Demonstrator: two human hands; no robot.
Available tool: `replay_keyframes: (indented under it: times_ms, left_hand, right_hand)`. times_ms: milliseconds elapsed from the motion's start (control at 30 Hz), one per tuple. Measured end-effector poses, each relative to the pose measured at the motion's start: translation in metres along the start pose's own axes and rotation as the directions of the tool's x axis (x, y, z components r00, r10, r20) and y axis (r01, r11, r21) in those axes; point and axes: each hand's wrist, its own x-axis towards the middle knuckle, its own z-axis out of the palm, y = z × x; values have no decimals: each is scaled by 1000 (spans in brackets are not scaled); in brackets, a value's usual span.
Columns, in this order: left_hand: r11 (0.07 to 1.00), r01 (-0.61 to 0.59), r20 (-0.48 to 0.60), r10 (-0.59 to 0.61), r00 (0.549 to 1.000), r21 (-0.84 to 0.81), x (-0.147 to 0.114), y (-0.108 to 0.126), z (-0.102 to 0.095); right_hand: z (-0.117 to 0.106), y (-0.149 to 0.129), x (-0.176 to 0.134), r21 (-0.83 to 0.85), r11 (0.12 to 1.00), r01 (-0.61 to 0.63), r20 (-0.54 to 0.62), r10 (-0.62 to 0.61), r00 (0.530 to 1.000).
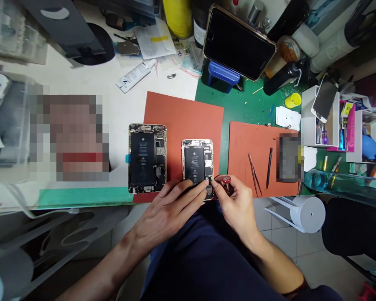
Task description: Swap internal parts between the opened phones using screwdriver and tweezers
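Note:
A smaller opened phone (194,161) lies on the red-brown mat near the table's front edge, its battery and circuit board exposed. My left hand (178,198) reaches across its lower end, fingers extended over the battery and the right edge; the thumb is mostly hidden. At the phone's lower right corner, my right hand (238,198) is closed around a small screwdriver with a round red end cap (226,179). Its tip is hidden by my fingers. To the left lies a larger opened phone (143,159), partly on the mat, also with its battery showing.
Tweezers (255,174) and a black pen-like tool (269,168) lie on a second mat (242,136) at right. Behind, a phone (240,42) leans on a blue stand (223,75). A white tube (136,76) lies at back left. Blurred patches cover both sides.

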Motion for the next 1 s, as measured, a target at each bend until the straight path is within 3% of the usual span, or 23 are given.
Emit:
replay_keyframes:
  times_ms: [333, 767, 900, 1000]
  left_hand:
    - [999, -39, 45, 39, 998, 15, 3, -7, -7]
    - [996, -64, 5, 65, 998, -58, 1, -12, -5]
    - [995, -71, -55, 67, 996, -68, 1, -13, -3]
    - [997, -40, -94, 35, 995, -58, 5, -13, -1]
  right_hand:
    - [-6, -1, -9, 0, 1000, -5, 43, 5, 999]
    - [-6, -2, -13, 20, 1000, -1, 35, 0, 999]
    - [-26, -11, -23, 113, 993, 35, -37, -31, 999]
    - [-53, -14, -31, 194, 969, 154, -195, -116, 974]
